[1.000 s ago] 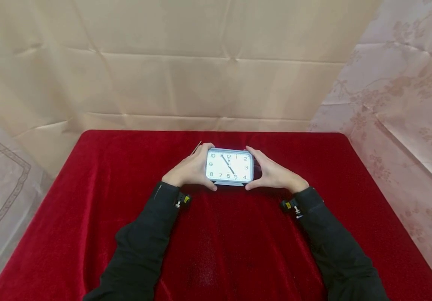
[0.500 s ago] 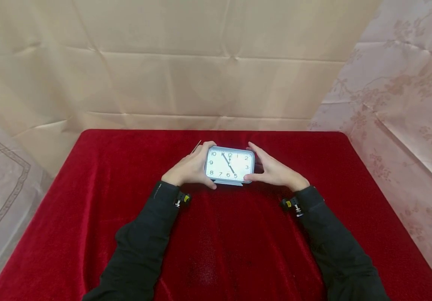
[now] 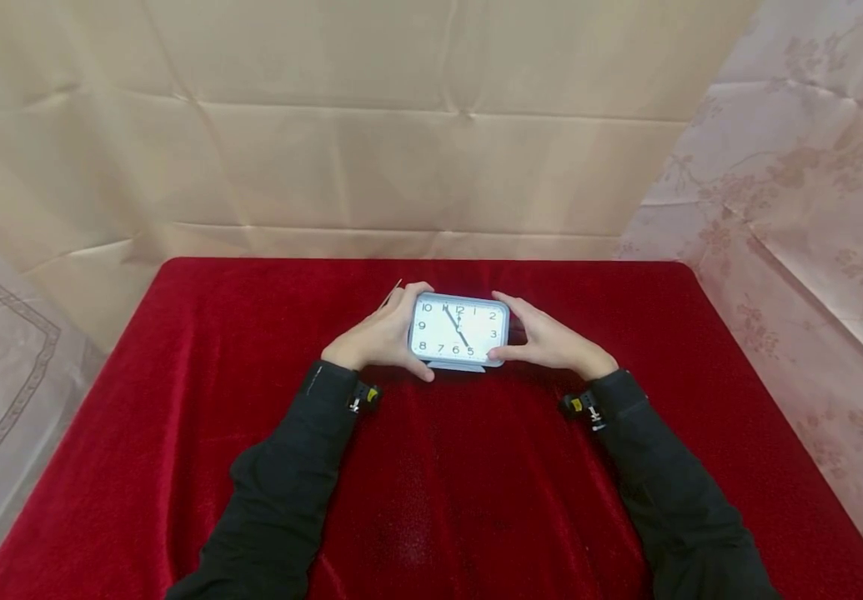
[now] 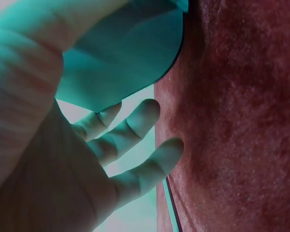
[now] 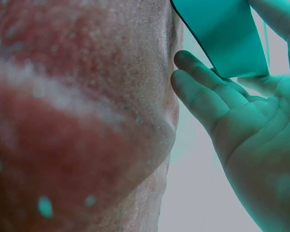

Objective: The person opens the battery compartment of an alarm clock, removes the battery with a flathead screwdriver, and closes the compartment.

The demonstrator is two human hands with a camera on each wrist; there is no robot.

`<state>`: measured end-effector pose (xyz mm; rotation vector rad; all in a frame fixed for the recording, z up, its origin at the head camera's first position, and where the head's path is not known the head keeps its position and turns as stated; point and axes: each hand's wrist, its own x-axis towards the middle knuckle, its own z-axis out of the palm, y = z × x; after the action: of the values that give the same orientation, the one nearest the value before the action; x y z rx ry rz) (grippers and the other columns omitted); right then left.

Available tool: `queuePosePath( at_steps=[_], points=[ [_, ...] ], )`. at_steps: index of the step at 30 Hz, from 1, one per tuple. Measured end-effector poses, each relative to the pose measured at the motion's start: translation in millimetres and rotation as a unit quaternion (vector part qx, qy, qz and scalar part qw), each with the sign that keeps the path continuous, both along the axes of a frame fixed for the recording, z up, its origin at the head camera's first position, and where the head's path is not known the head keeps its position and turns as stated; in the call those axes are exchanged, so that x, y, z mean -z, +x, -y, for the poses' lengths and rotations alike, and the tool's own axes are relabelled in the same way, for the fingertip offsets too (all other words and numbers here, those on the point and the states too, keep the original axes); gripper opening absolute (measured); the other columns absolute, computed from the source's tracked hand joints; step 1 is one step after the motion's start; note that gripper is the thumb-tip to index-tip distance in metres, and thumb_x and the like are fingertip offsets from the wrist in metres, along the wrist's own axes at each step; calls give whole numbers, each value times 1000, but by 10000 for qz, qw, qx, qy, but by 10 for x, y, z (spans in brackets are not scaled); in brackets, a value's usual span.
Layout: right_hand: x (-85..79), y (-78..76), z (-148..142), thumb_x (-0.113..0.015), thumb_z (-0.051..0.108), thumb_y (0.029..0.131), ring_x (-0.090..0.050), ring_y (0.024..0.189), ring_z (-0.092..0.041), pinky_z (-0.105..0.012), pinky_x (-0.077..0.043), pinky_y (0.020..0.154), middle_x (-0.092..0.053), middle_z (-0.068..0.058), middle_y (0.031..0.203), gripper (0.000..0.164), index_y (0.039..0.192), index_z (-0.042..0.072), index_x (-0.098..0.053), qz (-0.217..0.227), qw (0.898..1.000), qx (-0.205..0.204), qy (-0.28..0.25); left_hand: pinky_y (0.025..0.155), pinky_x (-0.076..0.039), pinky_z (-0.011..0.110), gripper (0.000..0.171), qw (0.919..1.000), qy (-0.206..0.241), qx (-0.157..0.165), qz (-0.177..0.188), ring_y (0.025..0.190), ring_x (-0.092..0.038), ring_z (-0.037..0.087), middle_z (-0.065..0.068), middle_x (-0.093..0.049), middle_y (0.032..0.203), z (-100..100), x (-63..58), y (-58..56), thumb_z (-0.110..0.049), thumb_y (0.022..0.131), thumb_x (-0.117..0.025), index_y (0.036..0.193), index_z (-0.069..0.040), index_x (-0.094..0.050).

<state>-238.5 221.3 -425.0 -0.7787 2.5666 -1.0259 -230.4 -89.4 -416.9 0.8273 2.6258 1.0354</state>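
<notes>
A rectangular desk clock (image 3: pixel 459 329) with a white dial, dark numerals and a pale blue rim faces up toward the head camera, low at the far middle of the table. My left hand (image 3: pixel 382 333) grips its left side, fingers at the top edge and thumb near the bottom left corner. From the other side my right hand (image 3: pixel 547 337) pinches it, thumb over the lower right corner of the front, fingertips by the upper right edge. Both wrist views show the clock's smooth casing (image 4: pixel 125 53) between thumb and fingers; its back is hidden in the head view.
Red velvet cloth (image 3: pixel 431 483) covers the table, with soft folds toward the front. A thin stick-like thing (image 3: pixel 392 293) shows just behind the left hand. Beige cloth (image 3: pixel 326 167) hangs behind the table, and a floral curtain (image 3: pixel 814 208) at the right.
My right thumb has come up from under the clock's lower right corner onto its front. The clock has turned very slightly. The left hand has hardly moved.
</notes>
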Motion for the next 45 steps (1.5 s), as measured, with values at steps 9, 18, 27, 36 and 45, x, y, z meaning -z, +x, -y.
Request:
queuePosePath(
  at_steps=[9, 18, 27, 36, 45],
  points=[
    [15, -15, -19, -86, 40, 80, -48, 121, -25, -46, -45, 105, -46, -8, 145, 101, 158, 8, -29, 0, 9998, -157, -149, 94, -48, 40, 118, 9990, 163, 280, 315, 125, -34, 18, 3, -37, 139, 56, -11, -17, -43, 65, -94, 155, -26, -19],
    [3, 5, -18, -84, 43, 81, -49, 120, -23, -45, -46, 102, -49, -4, 141, 102, 160, 14, -26, 163, 9997, -119, -104, 95, -47, 39, 117, 9990, 148, 242, 359, 125, -35, 17, 4, -38, 138, 76, -39, -37, -42, 68, -90, 158, -29, -17],
    [-7, 14, -14, -83, 43, 82, -50, 119, -24, -45, -47, 101, -49, -6, 142, 103, 161, 17, -22, 250, 9996, -105, -16, 94, -47, 40, 115, 9986, 263, 326, 327, 122, -38, 19, 7, -39, 137, 104, -38, -37, -38, 70, -88, 159, -27, -16],
    [-36, 29, -1, -82, 41, 84, -53, 116, -26, -47, -50, 98, -48, -11, 144, 99, 160, 12, -25, 28, 9998, -193, -39, 102, -45, 41, 115, 9990, 164, 362, 192, 127, -37, 18, 6, -37, 146, 149, -55, -45, -30, 72, -91, 159, -22, -18],
    [-76, 34, 27, -85, 37, 83, -60, 106, -24, -40, -55, 92, -55, -9, 136, 97, 158, 9, -30, -28, 9996, -219, -199, 106, -44, 39, 104, 9991, 83, 304, 299, 137, -31, 22, 5, -39, 145, 147, -135, -22, -25, 72, -92, 154, -13, -29]
  ],
)
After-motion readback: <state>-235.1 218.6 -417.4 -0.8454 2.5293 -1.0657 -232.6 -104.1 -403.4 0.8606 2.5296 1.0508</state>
